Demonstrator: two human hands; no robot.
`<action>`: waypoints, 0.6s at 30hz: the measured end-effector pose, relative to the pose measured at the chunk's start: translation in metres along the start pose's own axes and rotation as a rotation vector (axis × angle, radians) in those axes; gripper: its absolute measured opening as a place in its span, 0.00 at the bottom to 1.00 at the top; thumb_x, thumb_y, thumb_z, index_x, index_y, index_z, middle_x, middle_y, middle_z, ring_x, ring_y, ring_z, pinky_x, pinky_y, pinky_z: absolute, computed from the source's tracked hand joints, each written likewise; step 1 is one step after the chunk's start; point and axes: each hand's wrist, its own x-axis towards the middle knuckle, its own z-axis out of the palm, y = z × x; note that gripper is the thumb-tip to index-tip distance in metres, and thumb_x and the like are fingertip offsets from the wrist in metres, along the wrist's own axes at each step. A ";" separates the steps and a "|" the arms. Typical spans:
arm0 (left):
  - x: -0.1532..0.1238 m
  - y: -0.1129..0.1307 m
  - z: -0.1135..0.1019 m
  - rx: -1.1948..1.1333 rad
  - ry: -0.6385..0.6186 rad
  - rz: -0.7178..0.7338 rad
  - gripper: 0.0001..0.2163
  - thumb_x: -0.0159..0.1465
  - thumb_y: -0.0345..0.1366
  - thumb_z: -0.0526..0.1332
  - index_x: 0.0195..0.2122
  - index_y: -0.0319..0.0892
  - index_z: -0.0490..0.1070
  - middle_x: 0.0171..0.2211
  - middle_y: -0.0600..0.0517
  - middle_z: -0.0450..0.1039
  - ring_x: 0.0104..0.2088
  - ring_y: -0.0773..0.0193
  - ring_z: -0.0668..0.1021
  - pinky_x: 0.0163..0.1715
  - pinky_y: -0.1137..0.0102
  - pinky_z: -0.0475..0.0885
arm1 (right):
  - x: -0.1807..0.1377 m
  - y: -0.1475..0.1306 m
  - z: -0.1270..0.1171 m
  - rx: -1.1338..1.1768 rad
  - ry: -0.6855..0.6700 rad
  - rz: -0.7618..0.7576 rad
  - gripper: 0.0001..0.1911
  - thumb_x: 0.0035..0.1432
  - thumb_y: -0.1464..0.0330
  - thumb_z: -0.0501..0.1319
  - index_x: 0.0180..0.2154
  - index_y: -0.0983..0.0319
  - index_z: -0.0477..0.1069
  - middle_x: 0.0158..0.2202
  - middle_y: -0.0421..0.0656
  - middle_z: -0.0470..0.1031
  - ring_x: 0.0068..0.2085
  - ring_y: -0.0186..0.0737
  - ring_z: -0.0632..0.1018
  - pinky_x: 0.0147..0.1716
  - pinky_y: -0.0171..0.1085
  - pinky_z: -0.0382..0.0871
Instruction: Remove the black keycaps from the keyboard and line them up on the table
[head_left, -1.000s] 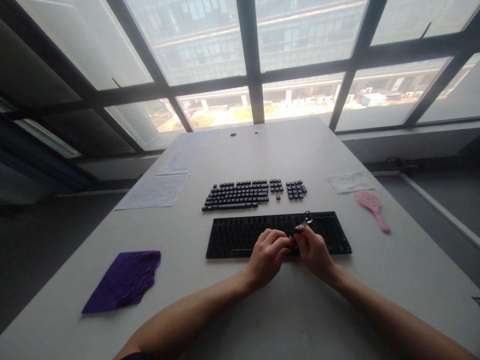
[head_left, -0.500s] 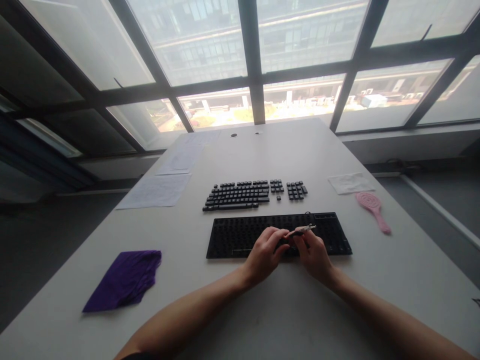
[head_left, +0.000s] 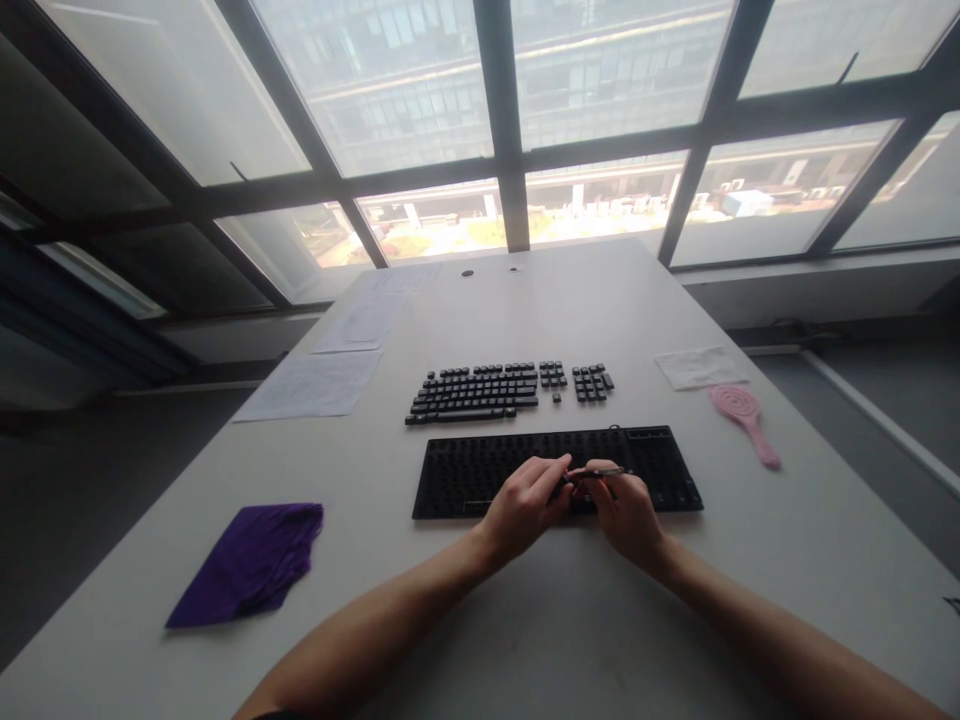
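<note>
A black keyboard base (head_left: pixel 480 475) with its keys removed lies on the white table (head_left: pixel 525 620) in front of me. Both hands meet over its lower middle. My right hand (head_left: pixel 626 510) is closed on a thin metal keycap puller (head_left: pixel 600 471), which lies nearly level and points left. My left hand (head_left: pixel 525 505) has its fingers curled, with the fingertips pinched at the tool's left tip; whatever small thing they grip there is too small to name. Behind the base, the removed black keycaps (head_left: pixel 487 390) are laid out in keyboard order.
A purple cloth (head_left: pixel 251 560) lies at the near left. Paper sheets (head_left: pixel 315 383) rest at the far left. A pink hairbrush (head_left: pixel 742 420) and a white wipe (head_left: pixel 697 366) sit at the right. Large windows stand beyond the table's far edge.
The puller in my right hand has tilted down from pointing up-right to lying almost level. My left fingers have stretched toward its tip. Both hands stay over the keyboard base.
</note>
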 end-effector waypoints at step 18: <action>-0.002 0.000 0.005 -0.220 0.017 -0.171 0.14 0.66 0.36 0.63 0.52 0.42 0.72 0.41 0.45 0.77 0.41 0.59 0.80 0.43 0.65 0.78 | 0.000 0.004 0.004 0.003 0.066 0.112 0.05 0.69 0.67 0.54 0.41 0.59 0.68 0.29 0.41 0.78 0.28 0.38 0.79 0.30 0.34 0.73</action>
